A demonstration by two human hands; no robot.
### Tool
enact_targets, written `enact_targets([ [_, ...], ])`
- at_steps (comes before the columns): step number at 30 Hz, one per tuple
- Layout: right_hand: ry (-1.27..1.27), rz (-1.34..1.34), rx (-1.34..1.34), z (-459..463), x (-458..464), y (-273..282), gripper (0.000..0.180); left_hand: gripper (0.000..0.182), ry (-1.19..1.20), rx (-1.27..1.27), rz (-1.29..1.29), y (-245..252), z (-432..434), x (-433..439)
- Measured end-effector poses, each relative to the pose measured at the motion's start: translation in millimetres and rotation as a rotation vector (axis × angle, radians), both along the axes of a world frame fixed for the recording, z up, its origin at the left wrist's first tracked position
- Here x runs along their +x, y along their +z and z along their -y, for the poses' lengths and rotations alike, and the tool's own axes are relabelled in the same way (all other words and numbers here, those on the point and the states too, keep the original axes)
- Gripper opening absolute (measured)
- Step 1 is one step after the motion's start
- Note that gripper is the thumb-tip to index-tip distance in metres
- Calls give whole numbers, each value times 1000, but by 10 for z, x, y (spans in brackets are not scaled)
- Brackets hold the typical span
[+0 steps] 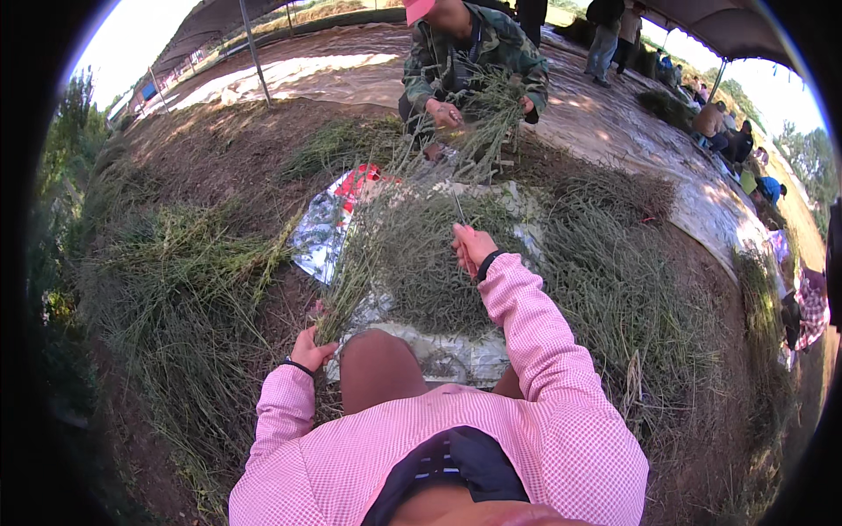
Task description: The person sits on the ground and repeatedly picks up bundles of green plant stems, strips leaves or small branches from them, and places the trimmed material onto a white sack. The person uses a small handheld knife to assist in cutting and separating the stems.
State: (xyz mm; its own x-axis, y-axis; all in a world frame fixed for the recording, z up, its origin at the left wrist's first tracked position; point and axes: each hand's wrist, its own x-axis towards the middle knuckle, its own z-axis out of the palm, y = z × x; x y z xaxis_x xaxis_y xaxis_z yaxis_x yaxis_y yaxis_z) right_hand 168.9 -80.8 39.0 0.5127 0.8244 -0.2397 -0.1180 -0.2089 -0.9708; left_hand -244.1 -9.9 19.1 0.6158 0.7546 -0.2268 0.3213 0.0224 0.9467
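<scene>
My left hand (312,348) grips the lower ends of a bundle of green leafy stems (343,292), which fan up and away beside my knee. Higher up and to the right, my right hand (472,248) is closed around a thin metal-bladed tool (458,208); its blade points away from me, and most of the handle is hidden in my fist. Beneath that hand spreads a heap of short grey-green cut sprigs (437,269). It lies on a pale plastic sheet (447,352) in front of my knees.
Long stems are piled at left (177,289) and right (618,289). A silver-and-red plastic bag (322,230) lies flat beyond my left hand. Opposite me, a person in a camouflage jacket (487,46) holds another bunch of stems (493,108). Poles (255,52) support shade canopies.
</scene>
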Motion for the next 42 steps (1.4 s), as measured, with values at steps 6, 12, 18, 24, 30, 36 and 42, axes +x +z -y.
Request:
enact_targets([
  [6, -207, -255, 77, 128, 220, -180, 47, 20, -11, 3, -3, -25, -42, -128],
  [12, -145, -247, -159, 699, 236, -658, 42, 25, 60, 195, -246, -58, -6, -281],
  [18, -61, -50, -409, 1559, 348, -974, 33, 25, 75, 273, -270, -145, 44, -317],
  [24, 97, -42, -455, 1841, 206, -745, 26, 27, 64, 333, -366, -38, 24, -284],
  [30, 429, 400, -467, 1919, 222, -815, 28, 29, 57, 233, -256, -256, -61, -294],
  [36, -6, 120, -318, 1651, 46, -552, 32, 17, 62, 166, -101, -377, -81, -327],
  [42, -28, -12, -148, 1187, -87, -304, 37, 17, 42, 14, -91, -297, -58, -309],
])
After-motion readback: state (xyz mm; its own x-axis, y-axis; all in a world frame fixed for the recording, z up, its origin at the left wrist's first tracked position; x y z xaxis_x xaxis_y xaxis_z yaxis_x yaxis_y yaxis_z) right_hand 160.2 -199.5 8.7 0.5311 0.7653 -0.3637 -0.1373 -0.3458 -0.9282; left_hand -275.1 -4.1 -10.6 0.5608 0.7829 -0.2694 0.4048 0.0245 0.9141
